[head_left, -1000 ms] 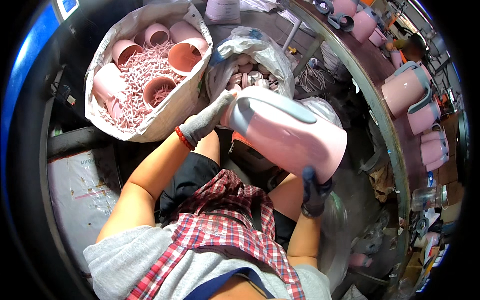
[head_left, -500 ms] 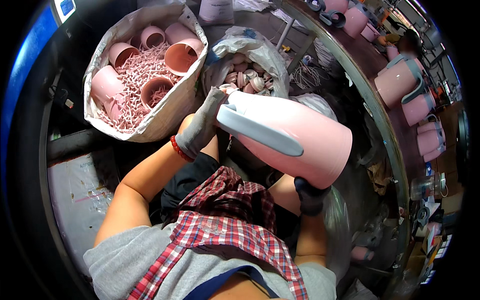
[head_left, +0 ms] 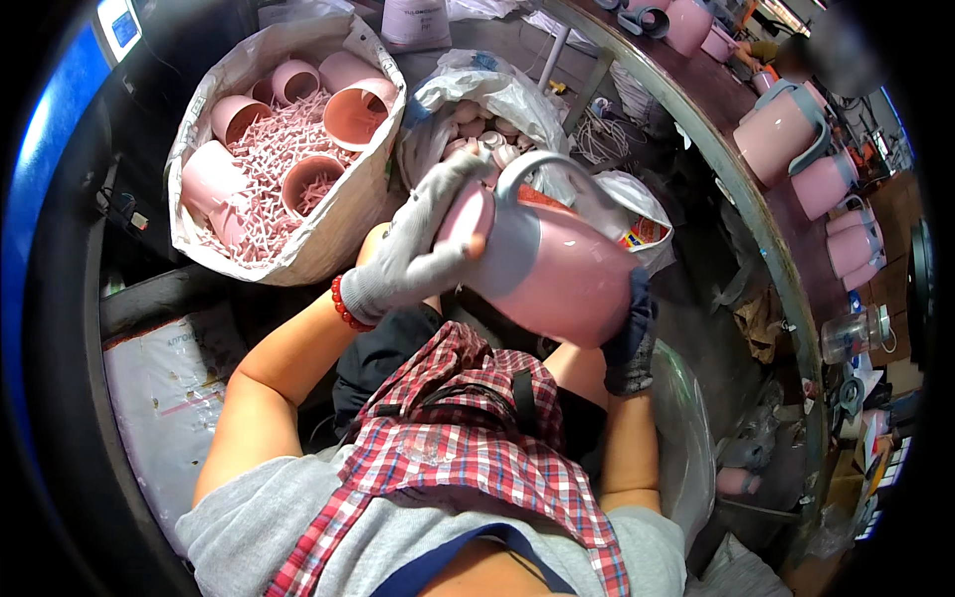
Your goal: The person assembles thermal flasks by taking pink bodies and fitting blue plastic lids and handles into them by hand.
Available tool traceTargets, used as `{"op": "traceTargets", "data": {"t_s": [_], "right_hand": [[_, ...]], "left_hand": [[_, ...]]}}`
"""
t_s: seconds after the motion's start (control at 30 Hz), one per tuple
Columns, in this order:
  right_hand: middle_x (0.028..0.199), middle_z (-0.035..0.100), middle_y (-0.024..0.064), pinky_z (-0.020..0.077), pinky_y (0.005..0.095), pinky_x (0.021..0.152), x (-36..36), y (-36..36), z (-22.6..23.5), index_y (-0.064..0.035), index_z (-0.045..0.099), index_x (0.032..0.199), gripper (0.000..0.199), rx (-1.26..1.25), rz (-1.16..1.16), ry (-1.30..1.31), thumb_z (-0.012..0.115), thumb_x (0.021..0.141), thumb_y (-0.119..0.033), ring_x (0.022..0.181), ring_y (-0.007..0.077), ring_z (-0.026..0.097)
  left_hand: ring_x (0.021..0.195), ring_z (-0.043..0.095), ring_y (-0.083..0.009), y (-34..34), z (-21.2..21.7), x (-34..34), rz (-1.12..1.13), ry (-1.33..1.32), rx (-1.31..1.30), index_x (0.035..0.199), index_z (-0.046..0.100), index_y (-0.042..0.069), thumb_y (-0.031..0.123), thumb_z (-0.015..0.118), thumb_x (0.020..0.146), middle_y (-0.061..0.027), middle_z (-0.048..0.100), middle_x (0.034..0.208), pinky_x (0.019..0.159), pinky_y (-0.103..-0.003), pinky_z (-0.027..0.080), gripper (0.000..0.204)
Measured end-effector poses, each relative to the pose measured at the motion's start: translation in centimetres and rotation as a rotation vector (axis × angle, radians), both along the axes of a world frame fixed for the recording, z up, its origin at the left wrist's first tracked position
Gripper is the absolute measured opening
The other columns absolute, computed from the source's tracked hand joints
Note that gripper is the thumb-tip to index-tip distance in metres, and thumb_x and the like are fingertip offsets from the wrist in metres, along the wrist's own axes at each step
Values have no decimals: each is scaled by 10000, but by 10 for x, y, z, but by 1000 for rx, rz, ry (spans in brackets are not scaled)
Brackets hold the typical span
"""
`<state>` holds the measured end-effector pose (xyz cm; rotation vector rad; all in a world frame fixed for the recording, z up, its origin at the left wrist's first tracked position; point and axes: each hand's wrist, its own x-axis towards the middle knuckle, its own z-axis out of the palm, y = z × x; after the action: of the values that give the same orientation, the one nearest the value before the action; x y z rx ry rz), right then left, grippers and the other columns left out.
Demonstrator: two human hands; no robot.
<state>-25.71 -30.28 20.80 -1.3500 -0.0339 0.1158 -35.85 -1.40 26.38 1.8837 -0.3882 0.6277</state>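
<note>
A pink jug [head_left: 572,274] with a grey collar and a looped grey handle lies tilted between my hands, over my lap. My left hand [head_left: 418,239], in a grey glove with some bare fingertips, is closed round the pink lid [head_left: 468,217] at its upper left end. My right hand [head_left: 629,343], in a dark glove with a grey cuff, holds the base at the lower right. The handle faces away from me, toward the plastic bag [head_left: 487,85] of small pink and white round parts.
A big white sack [head_left: 328,234] of pink cups and short pink sticks stands at the far left. Along the right curves a workbench edge [head_left: 741,199] with finished pink jugs [head_left: 786,134]. A person's arm [head_left: 761,52] shows at the far right. Clear plastic sheeting [head_left: 681,438] hangs by my right arm.
The jug has been rolled, so its handle swung from my side to the far side. My left hand moved from the tip onto the lid; my right shifted up along the base.
</note>
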Motion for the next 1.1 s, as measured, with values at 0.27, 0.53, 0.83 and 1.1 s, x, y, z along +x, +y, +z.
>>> {"op": "traceTargets", "data": {"t_s": [0.27, 0.53, 0.83, 1.1], "right_hand": [[1125, 570, 102, 450, 303, 858, -10, -1, 24, 12, 501, 1236, 382, -268, 57, -483, 500, 948, -239, 1016, 165, 538], [1248, 514, 72, 380, 316, 977, 18, -3, 13, 2, 443, 1303, 486, 82, 283, 152, 494, 945, -323, 1160, 149, 471], [1308, 459, 235, 415, 420, 949, -13, 12, 54, 15, 378, 1352, 767, -693, 202, -1411, 733, 765, -329, 1165, 363, 494], [1325, 474, 181, 339, 368, 1035, -13, 29, 59, 71, 440, 1288, 394, -401, 13, -960, 390, 971, -159, 1219, 278, 456]], "left_hand": [[1290, 340, -239, -8, -3, -9, 12, 158, -338, 1430, 212, -9, 508, 513, 858, -160, 350, 1384, 1059, -374, 266, 828], [1131, 511, -364, 2, 24, 2, -238, -403, 304, 1313, 403, -21, 443, 678, 722, -213, 494, 1257, 960, -457, 400, 800], [1006, 582, -241, 39, -41, 31, -392, 152, -1343, 1178, 513, 36, 432, 501, 864, -106, 584, 1122, 883, -401, 481, 505], [1220, 400, -199, 2, -8, 20, 98, 17, -566, 1391, 302, -1, 387, 506, 852, -142, 408, 1340, 1015, -320, 319, 694]]}}
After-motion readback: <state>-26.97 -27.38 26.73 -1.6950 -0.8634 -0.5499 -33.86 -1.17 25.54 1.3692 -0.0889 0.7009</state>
